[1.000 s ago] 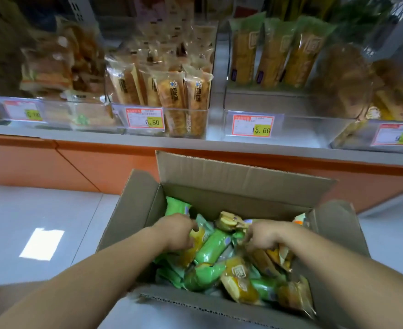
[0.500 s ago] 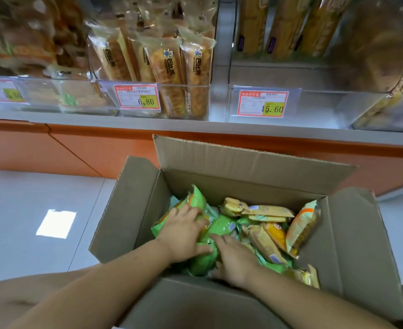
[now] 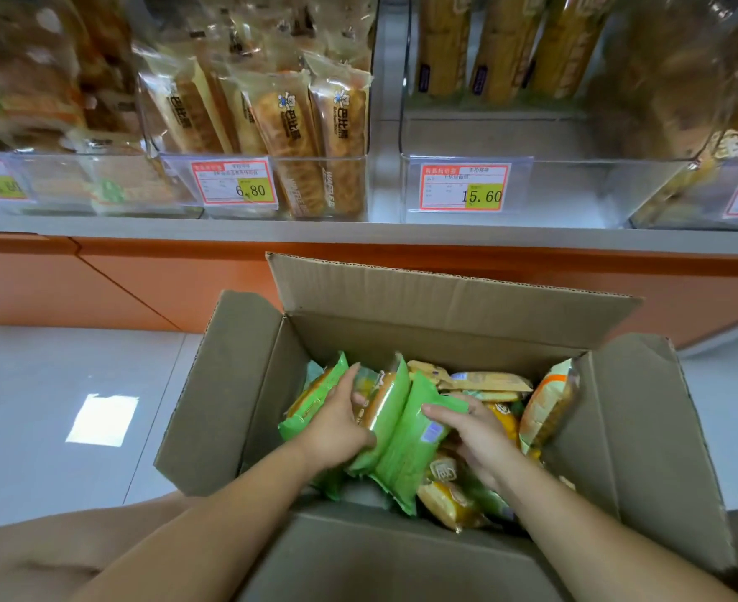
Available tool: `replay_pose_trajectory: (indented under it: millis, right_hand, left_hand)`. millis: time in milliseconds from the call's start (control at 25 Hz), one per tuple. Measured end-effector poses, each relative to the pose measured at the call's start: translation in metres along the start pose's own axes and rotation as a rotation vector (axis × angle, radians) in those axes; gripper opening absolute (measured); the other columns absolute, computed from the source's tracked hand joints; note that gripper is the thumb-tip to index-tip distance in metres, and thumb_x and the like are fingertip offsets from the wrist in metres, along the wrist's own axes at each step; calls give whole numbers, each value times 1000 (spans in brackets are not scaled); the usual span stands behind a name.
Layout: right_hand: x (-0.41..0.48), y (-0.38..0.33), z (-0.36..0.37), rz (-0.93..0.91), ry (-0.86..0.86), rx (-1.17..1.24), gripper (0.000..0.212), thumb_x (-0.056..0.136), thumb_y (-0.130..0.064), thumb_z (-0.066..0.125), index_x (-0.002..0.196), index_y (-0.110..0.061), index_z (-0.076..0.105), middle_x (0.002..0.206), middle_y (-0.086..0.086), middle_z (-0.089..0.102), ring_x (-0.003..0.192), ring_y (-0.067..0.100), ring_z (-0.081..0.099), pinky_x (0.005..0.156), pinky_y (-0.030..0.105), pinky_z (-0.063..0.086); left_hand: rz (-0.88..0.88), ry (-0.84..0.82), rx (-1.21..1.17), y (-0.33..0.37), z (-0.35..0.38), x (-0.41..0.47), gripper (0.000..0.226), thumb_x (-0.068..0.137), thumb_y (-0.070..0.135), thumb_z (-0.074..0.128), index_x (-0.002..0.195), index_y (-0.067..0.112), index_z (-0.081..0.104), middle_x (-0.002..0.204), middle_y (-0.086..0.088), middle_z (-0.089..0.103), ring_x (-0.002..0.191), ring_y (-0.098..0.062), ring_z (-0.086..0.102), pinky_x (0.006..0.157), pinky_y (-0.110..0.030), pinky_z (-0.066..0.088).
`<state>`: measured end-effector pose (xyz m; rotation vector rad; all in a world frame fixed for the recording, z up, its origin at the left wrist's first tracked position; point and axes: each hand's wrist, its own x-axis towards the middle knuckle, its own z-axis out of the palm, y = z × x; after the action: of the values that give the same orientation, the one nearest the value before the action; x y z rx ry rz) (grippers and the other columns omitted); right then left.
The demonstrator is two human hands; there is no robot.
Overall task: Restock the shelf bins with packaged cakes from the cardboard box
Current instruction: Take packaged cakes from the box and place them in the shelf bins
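Note:
An open cardboard box (image 3: 245, 384) sits on the floor below the shelf and holds several green and yellow packaged cakes. Three green packs (image 3: 406, 445) stand on edge side by side in the box's left half. My left hand (image 3: 336, 421) lies against the leftmost pack with its thumb between packs. My right hand (image 3: 471, 432) presses against the right face of the group, fingers fairly straight. The packs are squeezed between both hands. A clear shelf bin (image 3: 575, 189) with a 15.60 tag stands above the box, its front part bare.
Left of that bin, a clear bin (image 3: 315, 184) tagged 6.80 is full of upright waffle packs. More bins of baked goods line the shelf. An orange base panel (image 3: 141, 280) runs under the shelf. Grey tiled floor (image 3: 54, 384) lies left of the box.
Both hands have gathered green packs together and stood them up on edge between them. The view has moved closer to the shelf and box.

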<state>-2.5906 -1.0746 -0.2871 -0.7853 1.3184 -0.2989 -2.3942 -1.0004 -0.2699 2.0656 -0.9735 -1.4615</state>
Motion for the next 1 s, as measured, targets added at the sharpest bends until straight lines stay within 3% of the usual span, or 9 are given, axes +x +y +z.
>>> replay_pose_trajectory:
  millis: [120,200,280,400,520,600,680,760,1000]
  right_hand:
    - [-6,-9,-1,22,-53,254,34,84,-21,72,113,-5,66,106,10,74,102,22,68,95,41,50]
    - [-13,-13,4,45,-82,324,33,91,-31,62,113,-7,69,107,11,73,103,25,68,95,41,50]
    - [-15,-15,9,93,-151,362,41,95,-42,53,115,-10,69,110,14,72,105,29,68,99,47,48]
    - [-24,-15,9,173,-342,365,49,93,-46,46,117,-9,67,110,18,71,101,34,67,92,53,50]
    - [-25,-17,-6,131,-455,373,56,67,-12,70,119,-1,54,93,19,67,79,30,65,75,44,52]
    - [-25,-19,-12,102,-455,299,58,70,7,68,126,-2,53,106,20,68,93,31,66,82,47,54]
    - [-27,-18,-13,53,-372,180,59,70,-3,73,127,-3,57,111,16,71,103,29,67,89,42,52]
    - [-30,-17,-9,13,-270,131,68,61,-18,81,124,-7,59,108,12,72,102,27,68,87,40,53]
    - [-40,-21,1,-88,-124,52,75,68,-19,85,128,-25,40,109,3,69,96,19,69,73,34,56]
  left_hand:
    - [-62,-41,-338,6,3,-2,102,58,18,84,148,18,37,114,-1,58,91,-17,64,91,-32,53]
    - [-103,-147,-540,15,2,-10,72,64,29,82,131,20,57,110,-3,71,91,-16,69,74,-25,55]
    - [-161,-193,-675,19,6,-17,48,82,15,73,126,26,57,109,-6,73,87,-16,72,64,-26,56]
    - [-202,-155,-760,17,7,-17,67,83,0,70,137,27,40,120,-17,66,94,-31,70,77,-43,59]
    - [-170,-122,-734,19,0,-15,86,76,-6,74,146,14,28,116,-15,69,96,-32,70,83,-46,57]
    - [-144,-142,-713,23,-4,-17,72,75,-6,74,139,5,42,111,-17,71,94,-32,70,82,-46,58]
    - [-124,-150,-697,27,-8,-21,66,73,-7,76,130,10,49,108,-17,72,94,-33,71,80,-46,59]
    - [-116,-154,-692,28,-6,-23,80,65,-7,82,130,20,44,115,-16,68,101,-33,69,84,-47,58]
    - [-94,-198,-640,32,6,-32,92,60,1,87,134,23,36,120,-13,66,106,-29,68,93,-47,55]
